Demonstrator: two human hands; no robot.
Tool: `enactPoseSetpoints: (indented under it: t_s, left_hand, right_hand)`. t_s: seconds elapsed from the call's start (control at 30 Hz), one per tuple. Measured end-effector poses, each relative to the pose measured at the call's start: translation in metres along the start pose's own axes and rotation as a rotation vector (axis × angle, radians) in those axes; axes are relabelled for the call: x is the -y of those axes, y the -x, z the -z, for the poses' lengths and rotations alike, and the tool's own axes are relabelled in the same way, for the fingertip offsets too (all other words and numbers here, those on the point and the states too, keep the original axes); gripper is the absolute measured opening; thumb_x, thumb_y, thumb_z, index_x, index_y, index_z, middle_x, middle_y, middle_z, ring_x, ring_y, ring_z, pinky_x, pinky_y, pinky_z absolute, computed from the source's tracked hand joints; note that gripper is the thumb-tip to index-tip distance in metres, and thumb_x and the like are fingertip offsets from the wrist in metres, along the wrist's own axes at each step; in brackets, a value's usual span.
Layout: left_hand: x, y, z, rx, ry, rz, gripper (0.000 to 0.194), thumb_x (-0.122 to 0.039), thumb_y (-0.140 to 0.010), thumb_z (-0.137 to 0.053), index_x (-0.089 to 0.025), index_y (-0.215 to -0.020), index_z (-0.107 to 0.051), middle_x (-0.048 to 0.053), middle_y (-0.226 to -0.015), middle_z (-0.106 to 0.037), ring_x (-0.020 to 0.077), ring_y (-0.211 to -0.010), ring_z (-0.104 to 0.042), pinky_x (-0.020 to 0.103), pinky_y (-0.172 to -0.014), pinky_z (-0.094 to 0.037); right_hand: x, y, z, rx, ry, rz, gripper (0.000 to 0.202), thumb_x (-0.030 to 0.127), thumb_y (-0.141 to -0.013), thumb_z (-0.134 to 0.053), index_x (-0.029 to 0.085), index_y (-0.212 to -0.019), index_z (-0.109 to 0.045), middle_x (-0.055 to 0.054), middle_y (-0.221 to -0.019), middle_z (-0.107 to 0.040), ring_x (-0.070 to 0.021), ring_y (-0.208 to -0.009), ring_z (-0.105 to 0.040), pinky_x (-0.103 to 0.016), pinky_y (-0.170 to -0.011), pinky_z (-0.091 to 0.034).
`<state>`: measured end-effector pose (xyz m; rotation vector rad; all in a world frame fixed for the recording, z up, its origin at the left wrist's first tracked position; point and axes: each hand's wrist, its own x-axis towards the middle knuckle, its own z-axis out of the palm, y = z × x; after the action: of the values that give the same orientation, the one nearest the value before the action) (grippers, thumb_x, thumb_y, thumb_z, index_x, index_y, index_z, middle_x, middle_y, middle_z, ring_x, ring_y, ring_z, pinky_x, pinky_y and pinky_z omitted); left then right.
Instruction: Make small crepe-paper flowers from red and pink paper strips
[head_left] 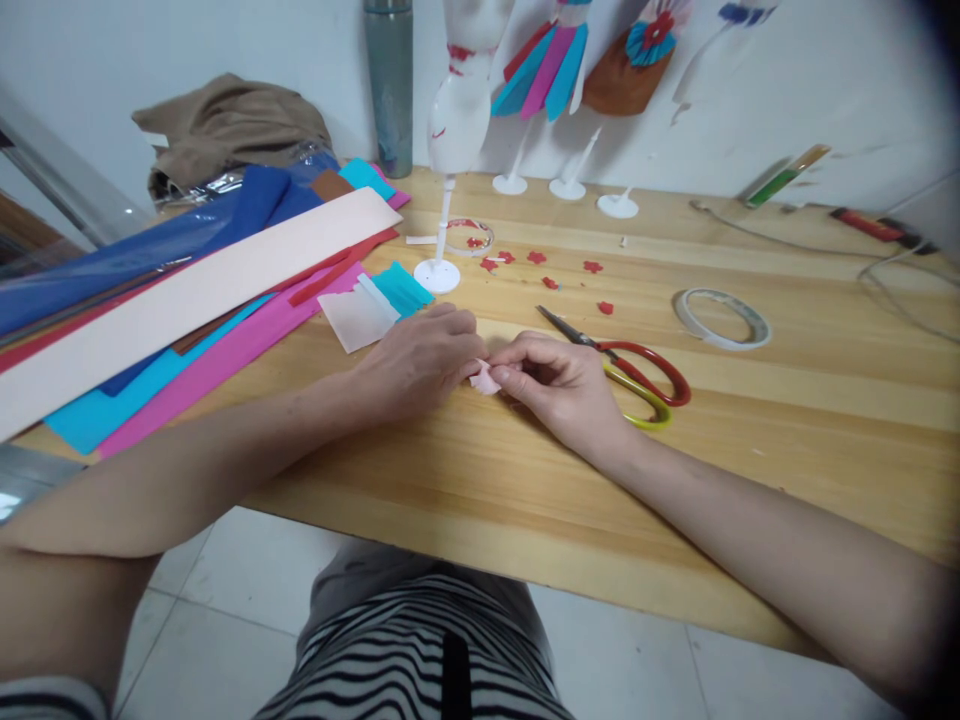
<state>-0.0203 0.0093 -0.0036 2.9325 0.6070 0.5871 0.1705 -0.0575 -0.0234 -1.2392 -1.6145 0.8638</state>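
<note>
Between my two hands is a small pale pink piece of crepe paper [486, 381], pinched low over the wooden table. My left hand [429, 362] holds its left side, its fingertips partly hidden behind the knuckles. The thumb and forefinger of my right hand [564, 386] close on its right side. Just beyond my right hand lie scissors [643, 368] with one red and one yellow handle loop, the blades pointing away to the left. A pale paper square [358, 318] and a folded turquoise piece [402, 289] lie beyond my left wrist.
Crepe paper strips [202, 272] in several colours are piled at the left. A white mannequin [459, 110] on a stand [436, 276], dressed forms [551, 65] and a bottle [390, 90] stand at the back. Red paper flowers [536, 258] and a tape roll [723, 320] lie on the table [840, 420].
</note>
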Motion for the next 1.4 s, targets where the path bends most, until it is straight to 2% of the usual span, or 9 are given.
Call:
enactPoseSetpoints:
  t_s: [0.17,0.3,0.37,0.5,0.63,0.8,0.97,1.13,1.4]
  left_hand:
    - [-0.001,-0.001,0.000,0.034,-0.128,0.023,0.025,-0.019,-0.097,-0.046,-0.014,-0.080,-0.063,0.006,-0.083,-0.062,0.0181,-0.083,-0.056,0.029,-0.077,-0.045]
    - [-0.006,-0.001,0.002,0.081,-0.221,0.040,0.023,-0.018,-0.096,-0.045,-0.015,-0.081,-0.062,0.005,-0.080,-0.062,0.0188,-0.079,-0.057,0.030,-0.071,-0.044]
    - [-0.009,-0.001,0.003,0.098,-0.231,0.047,0.021,-0.017,-0.095,-0.046,-0.015,-0.082,-0.062,0.005,-0.079,-0.063,0.0186,-0.077,-0.057,0.030,-0.069,-0.043]
    - [-0.012,-0.001,0.004,0.128,-0.211,0.045,0.018,-0.018,-0.094,-0.048,-0.014,-0.085,-0.063,0.006,-0.082,-0.067,0.0193,-0.077,-0.060,0.031,-0.068,-0.043]
    - [-0.011,-0.001,0.004,0.118,-0.183,0.038,0.020,-0.021,-0.095,-0.046,-0.015,-0.085,-0.062,0.005,-0.080,-0.066,0.0179,-0.076,-0.060,0.029,-0.067,-0.043]
    - [-0.008,0.000,0.001,0.046,-0.158,0.042,0.024,-0.020,-0.097,-0.043,-0.016,-0.083,-0.061,0.005,-0.080,-0.067,0.0163,-0.075,-0.061,0.028,-0.067,-0.045]
    - [-0.005,0.002,-0.005,-0.077,-0.136,0.070,0.022,-0.019,-0.096,-0.045,-0.016,-0.084,-0.064,0.004,-0.079,-0.068,0.0154,-0.073,-0.061,0.027,-0.069,-0.047]
    - [-0.007,0.003,-0.004,-0.101,-0.116,0.074,0.023,-0.017,-0.096,-0.044,-0.015,-0.090,-0.066,0.006,-0.083,-0.069,0.0171,-0.077,-0.062,0.028,-0.069,-0.048]
    - [-0.007,0.003,-0.007,-0.115,-0.128,0.153,0.027,-0.018,-0.096,-0.044,-0.015,-0.087,-0.069,0.007,-0.080,-0.068,0.0187,-0.077,-0.062,0.030,-0.068,-0.049]
  right_hand:
    - [0.007,0.004,0.002,-0.009,0.102,0.084,0.024,0.042,-0.091,-0.059,0.023,-0.079,-0.069,-0.003,-0.074,-0.066,-0.0171,-0.067,-0.057,-0.033,-0.062,-0.043]
    - [0.012,0.008,0.000,0.008,0.225,0.106,0.028,0.049,-0.084,-0.067,0.021,-0.083,-0.064,-0.004,-0.077,-0.063,-0.0169,-0.066,-0.056,-0.032,-0.060,-0.044]
    - [0.013,0.009,-0.002,-0.008,0.283,0.115,0.027,0.047,-0.081,-0.070,0.021,-0.084,-0.063,-0.004,-0.078,-0.063,-0.0169,-0.065,-0.056,-0.032,-0.059,-0.045]
    - [0.009,0.008,-0.006,-0.052,0.327,0.108,0.016,0.036,-0.084,-0.066,0.021,-0.081,-0.061,-0.005,-0.075,-0.064,-0.0169,-0.064,-0.056,-0.033,-0.059,-0.045]
    - [0.007,0.008,-0.008,-0.067,0.309,0.086,0.018,0.038,-0.085,-0.067,0.022,-0.078,-0.061,-0.003,-0.071,-0.064,-0.0159,-0.062,-0.056,-0.031,-0.057,-0.045]
    - [0.006,0.009,-0.006,-0.058,0.179,0.018,0.022,0.041,-0.083,-0.069,0.022,-0.092,-0.063,-0.004,-0.083,-0.067,-0.0157,-0.064,-0.060,-0.031,-0.057,-0.049]
    - [0.000,0.008,-0.007,-0.120,-0.005,-0.015,0.037,0.038,-0.080,-0.071,0.022,-0.111,-0.057,-0.004,-0.091,-0.064,-0.0159,-0.070,-0.061,-0.032,-0.061,-0.051]
    - [0.000,0.003,-0.009,-0.138,-0.182,-0.009,0.034,0.031,-0.075,-0.071,0.023,-0.105,-0.056,0.002,-0.078,-0.058,-0.0132,-0.065,-0.054,-0.030,-0.060,-0.047]
    - [0.000,0.001,-0.006,-0.123,-0.277,-0.111,0.045,0.037,-0.070,-0.078,0.026,-0.107,-0.055,0.002,-0.078,-0.060,-0.0143,-0.068,-0.059,-0.031,-0.062,-0.050]
